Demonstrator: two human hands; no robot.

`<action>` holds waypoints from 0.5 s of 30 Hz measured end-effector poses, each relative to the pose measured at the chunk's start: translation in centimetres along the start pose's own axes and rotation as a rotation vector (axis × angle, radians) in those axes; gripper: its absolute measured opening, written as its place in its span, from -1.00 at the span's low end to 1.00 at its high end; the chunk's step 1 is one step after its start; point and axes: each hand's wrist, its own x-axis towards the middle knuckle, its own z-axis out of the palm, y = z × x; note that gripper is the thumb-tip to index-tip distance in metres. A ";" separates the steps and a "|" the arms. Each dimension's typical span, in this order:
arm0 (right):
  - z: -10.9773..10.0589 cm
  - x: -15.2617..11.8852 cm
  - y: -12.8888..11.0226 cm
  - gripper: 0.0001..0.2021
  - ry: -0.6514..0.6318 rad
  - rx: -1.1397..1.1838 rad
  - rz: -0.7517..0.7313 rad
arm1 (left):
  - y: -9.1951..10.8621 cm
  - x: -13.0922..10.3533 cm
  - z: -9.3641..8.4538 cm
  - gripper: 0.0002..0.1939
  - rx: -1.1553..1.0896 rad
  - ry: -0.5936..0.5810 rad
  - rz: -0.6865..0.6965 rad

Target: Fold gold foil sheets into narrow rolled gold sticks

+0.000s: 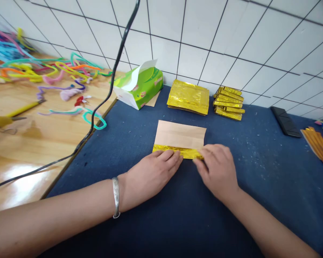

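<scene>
A sheet of paper (180, 134) lies on the dark blue mat, its plain tan side up and its near edge folded over into a shiny gold strip. My left hand (153, 173), with a silver bangle at the wrist, rests its fingers flat on the left part of the gold strip. At the strip's right end, my right hand (218, 170) pinches the folded edge between thumb and fingers. Behind the sheet sit a stack of gold sheets (188, 96) and a pile of narrow folded gold strips (228, 103).
A green tissue pack (142, 84) stands at the back left. A black cable (113, 77) crosses the left side. Pipe cleaners (61, 70) and a yellow glue gun (2, 122) lie on the wooden surface. A black phone (285, 122) and orange-gold strips (318, 145) are at right.
</scene>
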 end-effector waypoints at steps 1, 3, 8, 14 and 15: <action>-0.1 -0.3 -0.8 -0.69 -0.036 -0.004 -0.063 | 0.0 0.0 0.1 -0.52 -0.003 -0.002 -0.001; -0.1 -1.0 -2.4 -0.56 -0.116 -0.020 -0.155 | -0.1 -0.1 0.2 -0.53 -0.011 -0.007 -0.005; 0.2 -1.9 -3.7 -0.40 -0.251 -0.070 -0.212 | 0.1 -0.4 0.1 -0.50 -0.023 -0.017 -0.009; -0.4 -1.7 -3.1 -0.42 -0.310 -0.071 -0.194 | 0.7 -0.8 -0.6 -0.50 0.029 -0.016 -0.048; -0.4 -1.7 -3.0 -0.43 -0.315 -0.070 -0.190 | 0.8 -0.8 -0.6 -0.50 0.032 -0.016 -0.050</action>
